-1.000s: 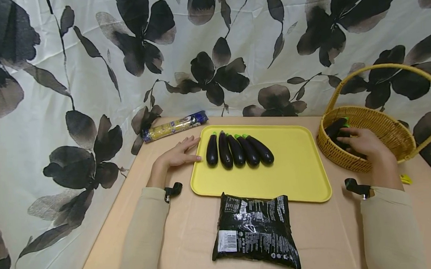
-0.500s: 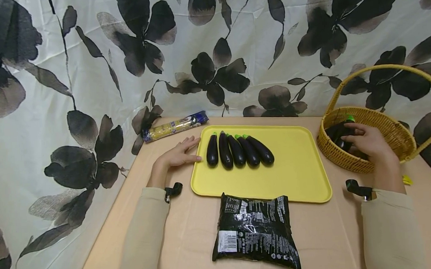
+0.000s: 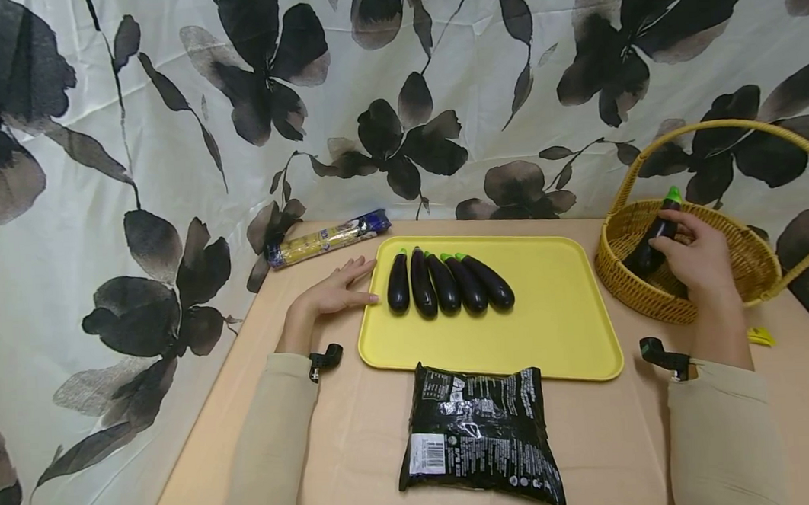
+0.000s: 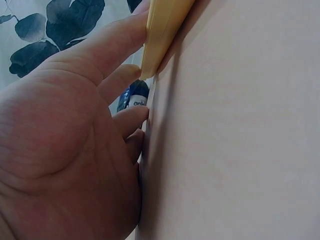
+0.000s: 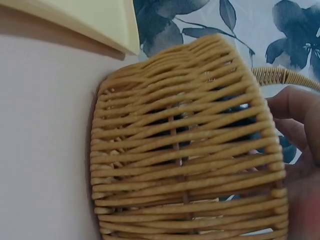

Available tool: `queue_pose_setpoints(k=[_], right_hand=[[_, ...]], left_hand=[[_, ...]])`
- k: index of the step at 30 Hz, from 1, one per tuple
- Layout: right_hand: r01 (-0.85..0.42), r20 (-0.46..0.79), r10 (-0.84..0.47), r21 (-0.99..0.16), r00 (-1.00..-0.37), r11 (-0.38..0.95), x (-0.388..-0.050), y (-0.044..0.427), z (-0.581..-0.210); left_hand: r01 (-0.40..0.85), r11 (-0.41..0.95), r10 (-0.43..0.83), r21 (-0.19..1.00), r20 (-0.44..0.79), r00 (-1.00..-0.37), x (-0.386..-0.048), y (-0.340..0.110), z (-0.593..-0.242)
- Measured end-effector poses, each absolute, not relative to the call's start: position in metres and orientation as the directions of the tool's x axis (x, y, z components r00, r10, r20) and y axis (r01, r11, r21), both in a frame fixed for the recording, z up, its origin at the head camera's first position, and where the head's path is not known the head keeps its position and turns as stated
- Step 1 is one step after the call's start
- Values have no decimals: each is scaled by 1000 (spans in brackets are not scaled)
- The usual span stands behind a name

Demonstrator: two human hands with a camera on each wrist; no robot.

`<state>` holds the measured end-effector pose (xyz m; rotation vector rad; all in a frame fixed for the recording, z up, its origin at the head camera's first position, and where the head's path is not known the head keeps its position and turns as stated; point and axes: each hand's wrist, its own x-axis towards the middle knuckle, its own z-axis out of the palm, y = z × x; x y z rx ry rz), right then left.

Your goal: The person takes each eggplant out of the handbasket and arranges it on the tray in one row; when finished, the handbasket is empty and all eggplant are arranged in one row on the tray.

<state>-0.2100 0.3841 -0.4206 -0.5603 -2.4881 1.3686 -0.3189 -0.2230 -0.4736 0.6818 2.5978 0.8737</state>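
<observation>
In the head view my right hand (image 3: 703, 263) grips an eggplant (image 3: 646, 253) near its green stem end. The eggplant tilts, stem up, its lower end still inside the yellow wicker basket (image 3: 633, 294). The basket's woven wall (image 5: 190, 150) hides the eggplant in the right wrist view. My left hand (image 3: 334, 293) rests at the left edge of the yellow tray (image 3: 553, 336), fingers extended. In the left wrist view its fingers touch the tray's rim (image 4: 162, 35). Several eggplants (image 3: 447, 284) lie side by side on the tray's left half, stems away from me.
A black printed bag (image 3: 483, 435) lies in front of the tray. Behind the tray's left corner is a long blue and yellow packet (image 3: 328, 240). A small yellow object (image 3: 761, 336) sits right of the basket. The basket's handle (image 3: 734, 123) arches upright. Floral cloth hangs behind the table.
My right hand has taken hold of an eggplant in the basket and raised its stem end, turning it up and to the right. The left hand has stayed still.
</observation>
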Motion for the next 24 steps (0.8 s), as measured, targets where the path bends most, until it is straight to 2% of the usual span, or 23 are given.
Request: queue_pose_setpoints(k=[11, 16, 21, 24], right_hand=[[131, 87, 445, -890, -891, 437, -203, 370, -413], [29, 165, 414, -906, -895, 423, -199, 364, -409], [-113, 219, 344, -946, -913, 303, -197, 357, -406], [-156, 245, 313, -946, -918, 284, -197, 352, -406]], left_hand=[[343, 701, 531, 625, -136, -836, -318, -225, -474], [342, 697, 532, 631, -135, -836, -317, -224, -473], [338, 695, 531, 635, -136, -837, -317, -225, -473], [334, 694, 529, 638, -138, -837, -316, -225, -473]])
